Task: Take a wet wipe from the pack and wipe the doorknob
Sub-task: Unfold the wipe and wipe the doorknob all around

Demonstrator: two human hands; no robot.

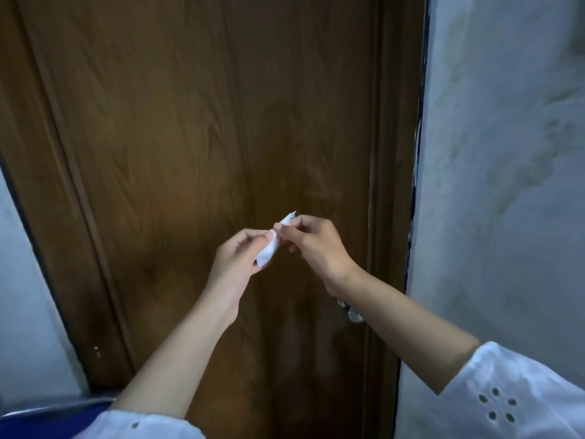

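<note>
White sleeves (519,391) frame the lower view. The wet wipe (269,248), folded small, is pinched between the left hand (240,261) and right hand (313,245), both closed on it. Step: unfolding. Next: lower it to the doorknob (354,315), below the right wrist on the door (190,122).

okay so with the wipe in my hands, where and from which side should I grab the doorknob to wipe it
Probably the rounded metal head of the doorknob, cupped from the front with the wipe between palm and metal. It juts out from the door near the right edge, mostly hidden under the right forearm. The right hand is nearest; both hands pinch the folded wipe now, left hand included.
</note>
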